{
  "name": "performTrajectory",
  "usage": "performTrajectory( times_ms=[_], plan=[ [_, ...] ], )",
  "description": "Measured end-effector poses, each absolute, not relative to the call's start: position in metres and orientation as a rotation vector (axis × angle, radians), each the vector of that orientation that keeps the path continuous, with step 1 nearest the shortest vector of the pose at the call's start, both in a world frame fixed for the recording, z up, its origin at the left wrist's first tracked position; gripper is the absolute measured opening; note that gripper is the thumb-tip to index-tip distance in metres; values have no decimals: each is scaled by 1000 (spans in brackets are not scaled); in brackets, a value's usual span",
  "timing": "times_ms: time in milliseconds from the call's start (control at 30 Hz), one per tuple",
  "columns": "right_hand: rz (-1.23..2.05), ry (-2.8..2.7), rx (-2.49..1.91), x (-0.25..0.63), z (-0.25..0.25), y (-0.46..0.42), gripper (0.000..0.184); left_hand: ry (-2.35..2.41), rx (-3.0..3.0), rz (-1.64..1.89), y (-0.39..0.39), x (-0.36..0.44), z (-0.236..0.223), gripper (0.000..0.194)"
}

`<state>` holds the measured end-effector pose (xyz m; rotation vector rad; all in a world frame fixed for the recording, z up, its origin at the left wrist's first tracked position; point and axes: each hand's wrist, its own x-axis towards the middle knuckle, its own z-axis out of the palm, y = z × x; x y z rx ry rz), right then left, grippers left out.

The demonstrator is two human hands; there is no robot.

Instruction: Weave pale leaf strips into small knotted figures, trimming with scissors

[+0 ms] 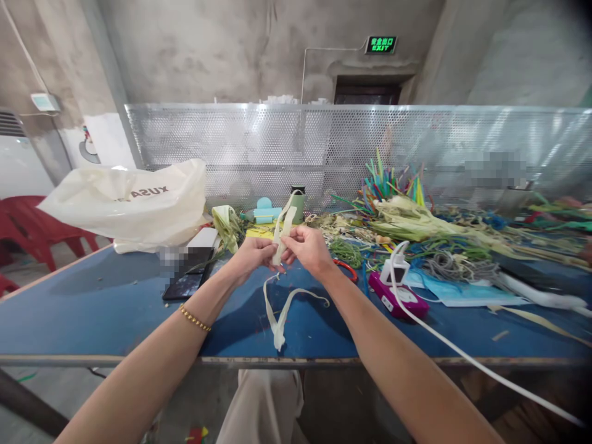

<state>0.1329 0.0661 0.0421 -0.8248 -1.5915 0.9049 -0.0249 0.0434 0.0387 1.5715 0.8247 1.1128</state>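
Note:
Between my two hands, above the blue tabletop, stands a pale strip of dried corn husk [280, 243]. My left hand [256, 256] pinches it low on its left side. From the right, my right hand [305, 246] has thumb and fingers closed on the same strip. The upper end of the husk bends over and loops above my fingers. Below my hands, a second, forked piece of husk [279, 330] lies on the table, its two arms spreading upward in a V.
On the left are a tablet [189, 283] and a large white plastic bag [134, 197]. To the right stand a purple power strip [400, 302] with a white cable, a husk bundle [411, 219] and coloured pipe cleaners [379, 179]. Behind rises a perforated metal screen [259, 142].

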Motion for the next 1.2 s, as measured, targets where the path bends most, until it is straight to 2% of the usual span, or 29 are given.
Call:
performTrajectory(
  times_ms=[333,600,767,1200],
  plan=[
    [820,-1619,-867,131,42,63,20,771,1518,1012,40,-26,41,33],
    [795,-1627,-880,132,42,62,19,726,1516,976,40,-26,40,22],
    [811,-1652,-842,132,44,60,25,748,1526,960,38,-26,42,15],
    [626,-1709,-831,132,36,68,16,699,1563,924,36,-25,42,16]
  ],
)
